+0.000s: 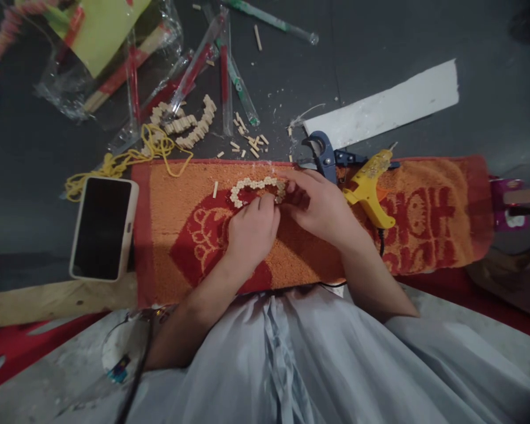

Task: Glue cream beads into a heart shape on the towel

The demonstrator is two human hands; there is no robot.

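Note:
A curved chain of small pale wooden stick pieces (258, 184) lies on the orange and red towel (159, 235). My left hand (254, 227) rests at its lower side, fingers closed around the near edge of the chain. At the right end of the chain, my right hand (320, 203) has its fingers bent together by the last pieces; whatever sits between the fingertips is hidden or too small to name. One loose wooden stick (215, 189) lies left of the chain. A yellow hot glue gun (371, 188) and a blue-handled cutter (323, 158) lie to the right of my hands.
Behind the towel are scattered stick pieces (255, 143), stacked wooden chains (198, 126), clear tubes (226, 88) and yellow cord (152, 141). A white strip (388, 103) lies at the back right. A phone (103, 228) is at the left. Another person's arm (507, 274) shows at the right edge.

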